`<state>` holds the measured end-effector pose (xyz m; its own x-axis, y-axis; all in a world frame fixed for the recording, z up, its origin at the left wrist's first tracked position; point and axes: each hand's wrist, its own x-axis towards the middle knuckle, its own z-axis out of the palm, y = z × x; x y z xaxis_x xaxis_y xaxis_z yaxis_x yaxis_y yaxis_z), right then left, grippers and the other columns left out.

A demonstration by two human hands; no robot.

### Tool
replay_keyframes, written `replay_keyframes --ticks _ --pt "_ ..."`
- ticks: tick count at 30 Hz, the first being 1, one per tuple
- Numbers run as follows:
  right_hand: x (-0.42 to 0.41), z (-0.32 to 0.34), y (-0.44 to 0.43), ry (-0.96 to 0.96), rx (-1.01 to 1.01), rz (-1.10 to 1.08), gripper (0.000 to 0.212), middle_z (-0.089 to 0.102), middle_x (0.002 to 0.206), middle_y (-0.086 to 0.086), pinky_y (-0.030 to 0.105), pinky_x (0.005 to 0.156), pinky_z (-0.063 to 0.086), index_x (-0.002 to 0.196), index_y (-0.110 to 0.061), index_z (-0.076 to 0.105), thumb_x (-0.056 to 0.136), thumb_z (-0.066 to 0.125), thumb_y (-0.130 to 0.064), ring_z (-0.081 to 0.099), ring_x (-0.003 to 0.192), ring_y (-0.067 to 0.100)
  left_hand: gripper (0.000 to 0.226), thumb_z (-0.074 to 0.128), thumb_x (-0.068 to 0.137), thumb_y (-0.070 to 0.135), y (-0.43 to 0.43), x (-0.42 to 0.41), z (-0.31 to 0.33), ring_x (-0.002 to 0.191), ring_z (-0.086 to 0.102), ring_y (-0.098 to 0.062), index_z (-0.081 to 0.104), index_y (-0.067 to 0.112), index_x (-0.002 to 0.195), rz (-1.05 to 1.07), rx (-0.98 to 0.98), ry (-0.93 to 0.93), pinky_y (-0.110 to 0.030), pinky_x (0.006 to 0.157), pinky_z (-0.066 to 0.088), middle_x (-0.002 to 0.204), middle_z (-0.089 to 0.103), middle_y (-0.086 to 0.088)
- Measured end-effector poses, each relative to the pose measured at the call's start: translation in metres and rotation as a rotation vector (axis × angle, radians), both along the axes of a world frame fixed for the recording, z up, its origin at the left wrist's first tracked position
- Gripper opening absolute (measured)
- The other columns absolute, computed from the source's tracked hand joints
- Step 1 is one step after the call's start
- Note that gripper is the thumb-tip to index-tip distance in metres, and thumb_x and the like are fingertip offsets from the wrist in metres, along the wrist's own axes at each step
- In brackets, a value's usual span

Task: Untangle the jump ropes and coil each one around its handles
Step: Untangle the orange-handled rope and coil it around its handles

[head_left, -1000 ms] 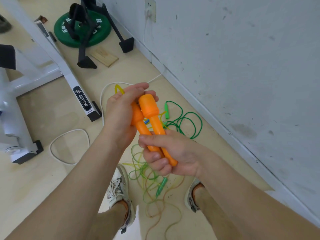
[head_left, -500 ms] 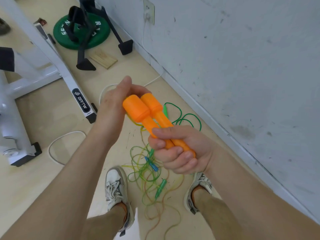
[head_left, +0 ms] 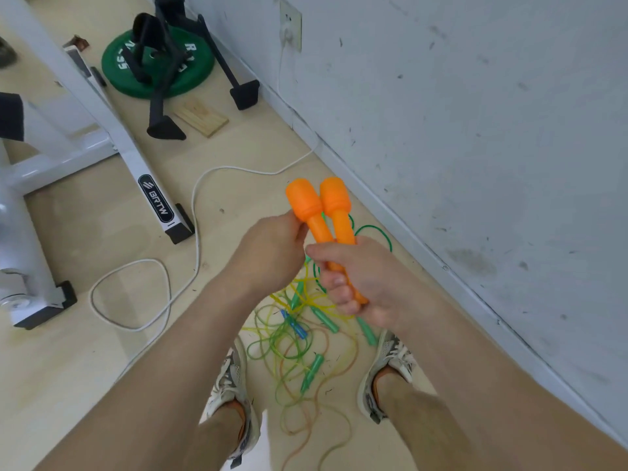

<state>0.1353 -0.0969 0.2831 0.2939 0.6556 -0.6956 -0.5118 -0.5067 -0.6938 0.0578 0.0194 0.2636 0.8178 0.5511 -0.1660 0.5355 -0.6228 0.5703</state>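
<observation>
Handles first: in the head view your right hand point(head_left: 360, 280) is clamped round the lower shafts of the two orange handles point(head_left: 319, 212), which stand side by side, bulbs up, above the floor point(head_left: 102, 232) and near the wall point(head_left: 475, 130). Your left hand point(head_left: 272, 253) is closed against the neck of the left handle and touches the right hand. Whether it also pinches cord there is hidden. The tangle of ropes point(head_left: 289, 355) lies in loose green, yellow and orange loops on the floor between your shoes, with a green handle point(head_left: 311, 370) and a blue handle point(head_left: 295, 323) caught among them. To coil well, I judge you should squeeze the pair parallel, feed cord with the left hand in snug, even turns, and draw slack gently so the tangle does not cinch into knots.
</observation>
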Motion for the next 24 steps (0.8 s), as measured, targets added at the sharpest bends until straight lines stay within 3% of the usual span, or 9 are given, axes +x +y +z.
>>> replay_keyframes --ticks 4,7,10,12,14,17,19,22,24 --pt "0.006 -0.014 0.003 -0.594 -0.209 0.067 0.033 0.038 0.050 0.000 0.026 0.044 0.030 0.059 -0.019 0.038 0.085 0.059 -0.021 0.034 0.041 0.019 0.017 0.040 0.096 0.017 -0.018 -0.001 0.007 0.093 0.058 -0.034 0.050 0.011 0.108 -0.267 0.425 0.246 -0.035 0.064 0.029 0.098 0.061 -0.012" --pt "0.014 -0.020 -0.001 -0.971 -0.340 0.261 0.030 0.047 0.060 0.003 0.029 0.049 0.030 0.062 -0.017 0.037 0.087 0.052 -0.022 0.046 0.057 0.025 0.017 0.040 0.097 0.023 -0.024 0.000 0.009 0.092 0.057 -0.029 0.051 0.016 0.107 -0.343 0.528 0.226 -0.034 0.065 0.027 0.097 0.059 -0.007" --pt "0.015 -0.021 -0.005 -1.138 -0.401 0.401 0.025 0.052 0.069 0.003 0.031 0.059 0.038 0.068 -0.017 0.042 0.091 0.049 -0.026 0.054 0.070 0.030 0.018 0.040 0.096 0.024 -0.022 -0.002 0.014 0.090 0.056 -0.027 0.057 0.018 0.101 -0.346 0.552 0.188 -0.033 0.065 0.029 0.090 0.056 -0.004" --pt "0.016 -0.024 -0.006 -1.151 -0.442 0.484 0.024 0.049 0.067 0.001 0.031 0.056 0.036 0.069 -0.018 0.042 0.091 0.048 -0.025 0.052 0.069 0.028 0.017 0.041 0.096 0.025 -0.023 -0.004 0.017 0.090 0.057 -0.026 0.058 0.019 0.096 -0.341 0.537 0.170 -0.033 0.066 0.035 0.085 0.054 -0.001" --pt "0.016 -0.026 -0.007 -1.105 -0.511 0.624 0.021 0.049 0.067 0.001 0.029 0.053 0.034 0.071 -0.018 0.044 0.090 0.047 -0.023 0.052 0.066 0.025 0.018 0.047 0.095 0.028 -0.022 -0.007 0.020 0.094 0.058 -0.026 0.061 0.023 0.105 -0.346 0.470 0.096 -0.034 0.074 0.042 0.093 0.061 0.000" --pt "0.012 -0.019 -0.011 -0.980 -0.566 0.954 0.022 0.052 0.063 0.003 0.025 0.048 0.035 0.070 -0.014 0.050 0.091 0.049 -0.022 0.050 0.054 0.019 0.026 0.058 0.090 0.029 -0.017 -0.014 0.019 0.099 0.057 -0.022 0.064 0.029 0.115 -0.471 0.331 0.009 -0.033 0.077 0.039 0.099 0.064 0.002" --pt "0.011 -0.009 -0.015 -0.883 -0.549 1.131 0.028 0.046 0.055 0.002 0.022 0.042 0.032 0.066 -0.014 0.049 0.092 0.051 -0.023 0.042 0.043 0.017 0.027 0.062 0.085 0.033 -0.012 -0.017 0.015 0.092 0.059 -0.020 0.071 0.025 0.109 -0.550 0.201 -0.063 -0.031 0.073 0.040 0.093 0.065 0.000" --pt "0.015 0.000 -0.020 -0.740 -0.492 1.240 0.032 0.046 0.047 0.000 0.021 0.041 0.037 0.062 -0.016 0.055 0.088 0.060 -0.034 0.041 0.036 0.017 0.029 0.068 0.074 0.039 -0.004 -0.024 0.011 0.070 0.050 -0.002 0.078 0.023 0.096 -0.559 -0.003 -0.126 -0.022 0.066 0.037 0.085 0.060 0.007" --pt "0.015 0.002 -0.022 -0.657 -0.448 1.272 0.032 0.048 0.046 -0.001 0.022 0.043 0.039 0.064 -0.017 0.062 0.086 0.064 -0.040 0.043 0.038 0.018 0.022 0.073 0.076 0.038 -0.001 -0.027 0.009 0.076 0.054 0.001 0.078 0.026 0.093 -0.549 -0.137 -0.074 -0.017 0.070 0.041 0.089 0.063 0.013"
